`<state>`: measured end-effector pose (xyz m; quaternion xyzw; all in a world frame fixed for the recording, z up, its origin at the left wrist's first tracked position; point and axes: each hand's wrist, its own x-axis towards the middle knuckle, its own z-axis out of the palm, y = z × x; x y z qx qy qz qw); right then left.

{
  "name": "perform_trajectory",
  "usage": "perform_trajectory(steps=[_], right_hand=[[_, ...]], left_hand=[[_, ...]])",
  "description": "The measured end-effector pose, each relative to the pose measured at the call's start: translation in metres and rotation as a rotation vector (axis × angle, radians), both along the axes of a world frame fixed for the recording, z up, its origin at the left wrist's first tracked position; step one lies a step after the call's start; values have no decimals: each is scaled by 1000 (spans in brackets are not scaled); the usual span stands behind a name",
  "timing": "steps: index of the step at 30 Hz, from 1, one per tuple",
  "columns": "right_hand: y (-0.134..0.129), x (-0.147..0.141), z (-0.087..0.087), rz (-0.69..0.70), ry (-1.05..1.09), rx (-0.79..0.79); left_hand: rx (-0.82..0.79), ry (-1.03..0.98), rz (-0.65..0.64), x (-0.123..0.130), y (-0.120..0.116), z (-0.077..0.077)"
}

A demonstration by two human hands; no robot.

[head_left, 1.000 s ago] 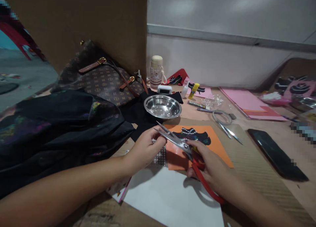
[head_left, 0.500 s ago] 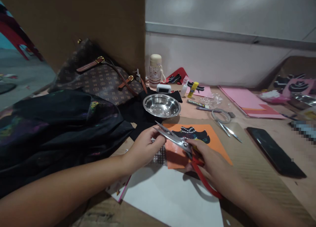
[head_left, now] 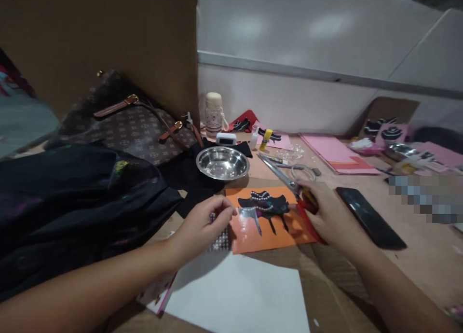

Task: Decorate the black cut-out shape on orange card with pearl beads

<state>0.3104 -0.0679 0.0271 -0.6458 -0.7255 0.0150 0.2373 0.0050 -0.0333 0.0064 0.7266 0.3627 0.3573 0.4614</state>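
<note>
My right hand (head_left: pixel 321 207) grips red-handled scissors (head_left: pixel 280 173), their metal blades pointing up and left above the orange card (head_left: pixel 249 236). On the card is a black cut-out figure (head_left: pixel 278 205) trimmed with rows of pearl beads. My left hand (head_left: pixel 208 219) is pinched closed at the card's left edge; what its fingertips hold, if anything, is too small to make out. Partly covered by that hand lies a sheet of pearl beads (head_left: pixel 220 241). Nearer to me rests a white paper sheet (head_left: pixel 235 294).
A steel bowl (head_left: pixel 222 164) stands behind the card on black cloth. At left are a dark garment (head_left: pixel 79 193) and a patterned brown bag (head_left: pixel 133 135). A black phone (head_left: pixel 371 217) lies right of my right hand. Tweezers, a glue stick (head_left: pixel 266 139) and a bottle (head_left: pixel 214 115) sit farther back.
My right hand has drawn the scissors rightward, away from my left hand, uncovering more of the black cut-out. My left hand stays pinched beside the card. The view has also shifted.
</note>
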Motion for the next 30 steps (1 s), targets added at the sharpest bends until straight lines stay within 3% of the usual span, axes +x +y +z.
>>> perform_trajectory(steps=[3, 6, 11, 15, 20, 22, 24, 27, 30], right_hand=[[12, 46, -17, -83, -36, -22], [16, 72, -35, -83, -57, -46], [15, 78, -47, -69, -88, -82], [12, 73, -40, -71, -102, -63], [-11, 39, -5, -37, -50, 14], [-25, 11, 10, 50, 3, -17], [-36, -20, 19, 171, 225, -98], [-39, -60, 18, 242, 501, -251], [-28, -82, 5, 304, 772, -384]], left_hand=[[74, 61, -43, 0, -2, -3], [119, 116, -93, 1, -3, -6], [114, 171, -168, 2, -4, -8], [117, 215, -178, 3, -3, -8], [47, 170, -184, 6, -18, 8], [-71, 86, -153, 8, -28, 16], [-200, 6, -173, 12, -35, 18], [-314, -52, -160, 18, -35, 10], [-336, -73, -122, 20, -28, -3]])
